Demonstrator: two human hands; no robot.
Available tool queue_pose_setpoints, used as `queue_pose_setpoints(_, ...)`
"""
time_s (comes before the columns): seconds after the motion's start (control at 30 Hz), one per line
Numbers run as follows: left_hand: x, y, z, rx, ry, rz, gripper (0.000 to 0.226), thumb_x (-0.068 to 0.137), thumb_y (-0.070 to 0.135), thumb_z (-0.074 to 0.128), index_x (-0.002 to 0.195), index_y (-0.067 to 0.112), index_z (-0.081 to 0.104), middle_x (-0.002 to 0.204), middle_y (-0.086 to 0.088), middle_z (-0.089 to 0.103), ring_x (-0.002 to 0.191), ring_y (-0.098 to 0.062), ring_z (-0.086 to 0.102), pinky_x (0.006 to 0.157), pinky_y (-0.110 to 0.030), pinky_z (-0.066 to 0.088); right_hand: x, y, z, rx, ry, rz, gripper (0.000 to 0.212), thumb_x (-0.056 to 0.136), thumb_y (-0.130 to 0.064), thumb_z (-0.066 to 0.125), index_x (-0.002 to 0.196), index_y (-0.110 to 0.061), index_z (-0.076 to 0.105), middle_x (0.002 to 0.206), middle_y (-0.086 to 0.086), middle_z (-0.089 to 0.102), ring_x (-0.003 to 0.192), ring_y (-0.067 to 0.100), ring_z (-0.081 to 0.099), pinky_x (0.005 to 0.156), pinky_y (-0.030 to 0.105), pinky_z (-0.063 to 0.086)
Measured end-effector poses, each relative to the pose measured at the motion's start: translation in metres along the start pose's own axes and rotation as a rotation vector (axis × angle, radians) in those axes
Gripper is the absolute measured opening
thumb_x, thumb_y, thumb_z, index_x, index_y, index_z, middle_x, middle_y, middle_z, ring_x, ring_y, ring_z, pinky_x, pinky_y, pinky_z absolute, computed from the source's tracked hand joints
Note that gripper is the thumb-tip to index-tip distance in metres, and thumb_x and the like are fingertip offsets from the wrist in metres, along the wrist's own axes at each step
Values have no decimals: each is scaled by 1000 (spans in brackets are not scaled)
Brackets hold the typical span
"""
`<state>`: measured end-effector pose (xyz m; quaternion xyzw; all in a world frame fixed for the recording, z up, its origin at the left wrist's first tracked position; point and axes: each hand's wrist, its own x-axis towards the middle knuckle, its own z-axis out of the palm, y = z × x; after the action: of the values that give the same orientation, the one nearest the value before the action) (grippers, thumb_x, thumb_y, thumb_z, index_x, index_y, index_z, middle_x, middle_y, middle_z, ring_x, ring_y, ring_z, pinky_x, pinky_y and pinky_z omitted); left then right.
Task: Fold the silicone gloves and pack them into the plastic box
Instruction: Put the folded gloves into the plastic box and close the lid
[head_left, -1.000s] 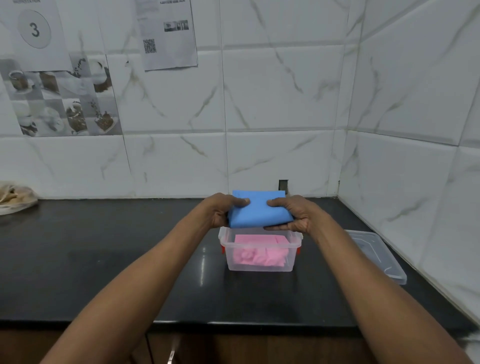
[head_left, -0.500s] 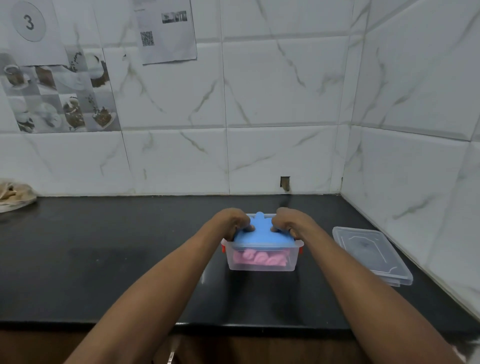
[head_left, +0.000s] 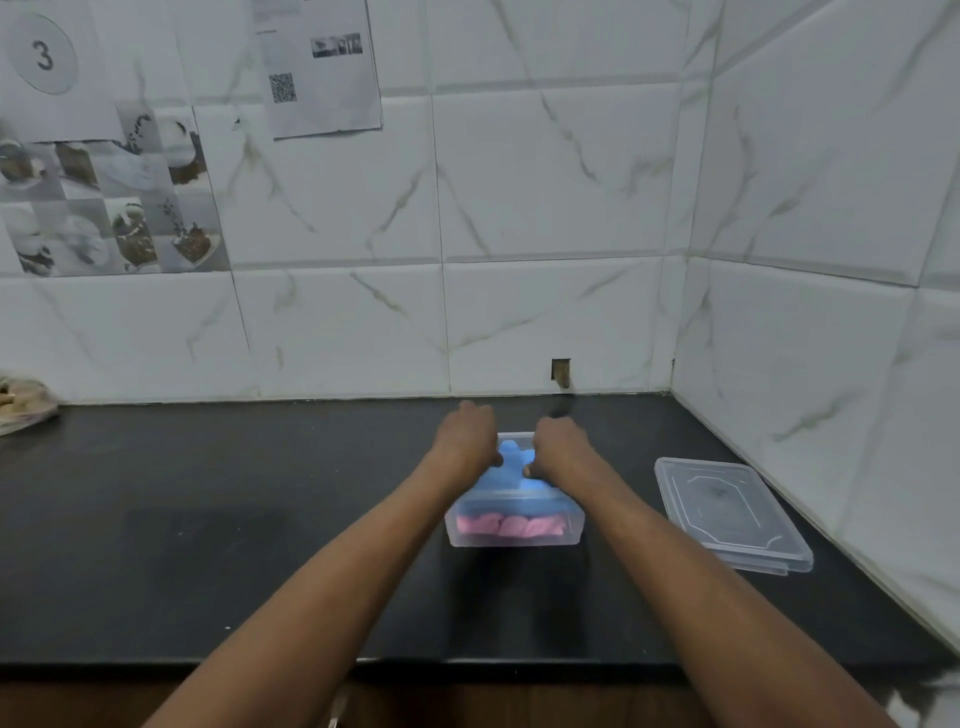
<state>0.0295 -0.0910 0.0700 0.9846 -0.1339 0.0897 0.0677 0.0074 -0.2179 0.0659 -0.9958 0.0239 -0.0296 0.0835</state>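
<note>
A clear plastic box (head_left: 514, 538) stands on the black counter in front of me. A folded pink glove (head_left: 511, 526) lies at its bottom. On top of it sits a folded blue glove (head_left: 511, 475), bulging a little above the rim. My left hand (head_left: 467, 439) and my right hand (head_left: 561, 447) rest on the blue glove from either side, fingers curled down onto it and thumbs pressing its top. The fingertips are hidden behind the hands.
The box's clear lid (head_left: 727, 512) lies flat on the counter to the right, close to the tiled side wall. A crumpled bag (head_left: 21, 405) sits at the far left against the back wall. The counter's front edge (head_left: 467, 662) runs below my forearms.
The blue glove went from being held above the box down into it, on top of the pink glove. Both hands followed and now press it lower.
</note>
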Motion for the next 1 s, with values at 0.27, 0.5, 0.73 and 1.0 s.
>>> queue_pose_setpoints(0.27, 2, -18, -9, 8, -446, 192, 65, 89, 32, 66, 147, 34, 39, 148, -1, 47, 129, -24, 49, 105, -38, 38, -2, 4, -39, -12, -249, -177, 55, 82, -14, 75, 133, -10, 56, 113, 13, 68, 84, 22, 69, 70, 27, 55)
queue_pose_setpoints(0.5, 10, -8, -2, 4, -652, 119, 63, 93, 24, 62, 150, 28, 36, 156, -4, 36, 136, -28, 42, 112, -41, 34, 13, 11, -12, -37, -447, -129, 67, 88, -18, 68, 147, -16, 38, 139, 10, 54, 103, 22, 63, 95, 31, 51)
queue_pose_setpoints(0.73, 12, -5, 13, 58, -583, 103, 66, 92, 14, 58, 150, 33, 33, 151, -6, 42, 127, -29, 51, 109, -44, 42, 20, 5, 5, -187, -380, -156, 50, 89, -16, 60, 138, -15, 51, 128, 8, 60, 104, 23, 60, 85, 31, 48)
queue_pose_setpoints(1.0, -5, -23, -3, -156, -269, 117, 46, 81, 20, 76, 126, 16, 66, 124, -8, 66, 110, -24, 62, 94, -32, 48, -12, 29, -19, 215, -97, -171, 58, 82, -13, 72, 137, -13, 54, 127, 8, 62, 106, 20, 62, 89, 28, 49)
